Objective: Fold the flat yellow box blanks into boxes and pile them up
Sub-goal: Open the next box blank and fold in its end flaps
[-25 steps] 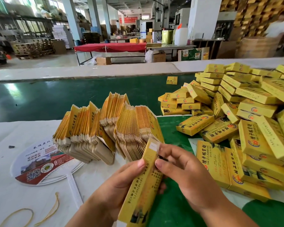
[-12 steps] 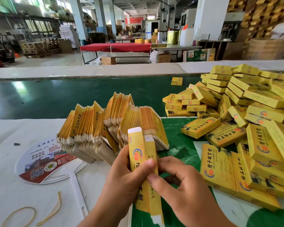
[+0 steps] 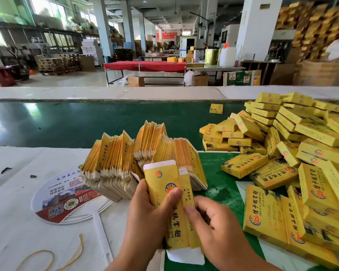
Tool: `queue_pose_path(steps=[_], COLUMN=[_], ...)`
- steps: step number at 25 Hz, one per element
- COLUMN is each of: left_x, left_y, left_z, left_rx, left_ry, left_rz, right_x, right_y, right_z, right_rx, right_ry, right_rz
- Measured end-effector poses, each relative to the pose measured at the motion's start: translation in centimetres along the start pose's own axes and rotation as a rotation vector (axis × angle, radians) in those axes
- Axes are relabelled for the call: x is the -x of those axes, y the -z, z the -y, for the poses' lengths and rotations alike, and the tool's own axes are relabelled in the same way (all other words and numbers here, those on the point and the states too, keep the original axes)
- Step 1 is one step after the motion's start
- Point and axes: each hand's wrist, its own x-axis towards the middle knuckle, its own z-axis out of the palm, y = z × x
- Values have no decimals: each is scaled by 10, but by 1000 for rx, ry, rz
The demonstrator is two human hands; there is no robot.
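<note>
At the far left of the white-covered tabletop (image 3: 18, 192) lie a loose yellow rubber band (image 3: 47, 257) near the front edge and, beyond it, two small dark scraps. Next comes a round white plastic hand fan (image 3: 67, 198) printed with red and a QR code, lying flat with its ribbed handle pointing toward the viewer. Touching the fan's far right edge is a fanned stack of flat yellow cardboard box blanks (image 3: 137, 159), standing on their edges and leaning to the right, partly on the white cover and partly against the glossy green conveyor belt (image 3: 67, 124) behind.

In front of that stack, the left hand (image 3: 145, 218) grips a single yellow cardboard box blank (image 3: 170, 208) held upright, thumb pressed across its printed front face and fingers curled behind. A white flap shows at its top and another at its bottom. The right hand (image 3: 217, 229) pinches the blank's narrow right side panel, thumb tip on the front edge and fingers tucked behind; the panel stands at an angle to the broad face, so the blank is partly opened.

To the right, on a green mat (image 3: 219, 188) and the belt, sits a big loose heap of folded yellow boxes (image 3: 301, 153), lying at all angles, with one small box (image 3: 216, 108) apart on the belt behind.
</note>
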Motion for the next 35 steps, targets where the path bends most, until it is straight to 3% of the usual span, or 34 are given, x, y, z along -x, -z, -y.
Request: queue_pose_path(steps=[9, 14, 21, 29, 32, 35], left_x=[0, -1, 8, 12, 15, 20], left_y=[-6, -8, -18, -21, -21, -22], left_z=[8, 9, 18, 12, 16, 14], left_rx=[-173, -218, -217, -191, -271, -327], left_ry=[-63, -75, -63, -105, -98, -139], left_rz=[-95, -136, 48, 84, 100, 225], right_x=[7, 11, 7, 7, 6, 9], right_y=[12, 4, 17, 22, 26, 26], right_z=[-16, -11, -13, -13, -17, -20], right_rx=[-40, -3, -6, -30, 61, 112], right_ry=[-13, 30, -13, 5, 61, 150], right_rz=[17, -67, -135, -136, -196, -210])
